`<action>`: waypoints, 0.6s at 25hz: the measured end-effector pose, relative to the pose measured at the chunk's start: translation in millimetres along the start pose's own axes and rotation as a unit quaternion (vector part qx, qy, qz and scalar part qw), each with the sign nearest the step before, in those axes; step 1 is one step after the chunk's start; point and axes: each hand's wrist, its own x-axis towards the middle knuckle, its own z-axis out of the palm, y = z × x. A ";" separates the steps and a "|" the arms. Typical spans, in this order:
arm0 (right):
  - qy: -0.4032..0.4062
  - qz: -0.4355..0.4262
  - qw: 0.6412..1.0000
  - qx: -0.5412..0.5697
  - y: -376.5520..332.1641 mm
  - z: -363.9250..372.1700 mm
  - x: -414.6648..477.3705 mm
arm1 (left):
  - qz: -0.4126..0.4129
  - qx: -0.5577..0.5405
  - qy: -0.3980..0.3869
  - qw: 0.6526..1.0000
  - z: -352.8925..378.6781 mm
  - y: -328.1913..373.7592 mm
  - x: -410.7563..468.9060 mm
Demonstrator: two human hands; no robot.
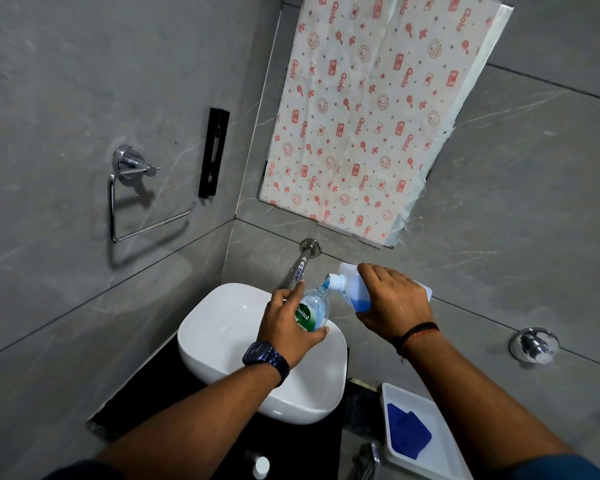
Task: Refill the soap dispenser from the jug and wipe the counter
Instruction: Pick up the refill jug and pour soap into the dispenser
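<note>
My left hand [286,323] grips a clear soap dispenser bottle [313,310] with a green Dettol label, held tilted over the white basin [222,337]. My right hand [392,301] holds a translucent white jug [352,289] tipped to the left, its spout at the bottle's open mouth. Blue liquid runs from the jug's spout into the bottle, and more blue liquid pools inside the jug. A white pump cap [261,467] lies on the black counter [146,400] near the bottom edge. A blue cloth [407,433] rests in a white tray [444,441] at the lower right.
A chrome tap [300,265] juts from the back wall right above the bottle. A chrome towel ring [132,195] and a black holder [213,152] hang on the left wall. A chrome valve [533,345] sits on the right wall. Printed paper [371,109] covers the mirror.
</note>
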 end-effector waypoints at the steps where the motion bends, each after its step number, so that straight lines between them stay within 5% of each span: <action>1: 0.000 -0.001 1.000 0.001 -0.1 0.2 0.0 | -0.001 -0.001 0.000 1.000 -0.2 -0.3 0.0; 15: -0.005 0.002 1.000 -0.002 2.9 2.3 0.8 | -0.004 0.002 0.001 1.000 1.8 -1.4 1.6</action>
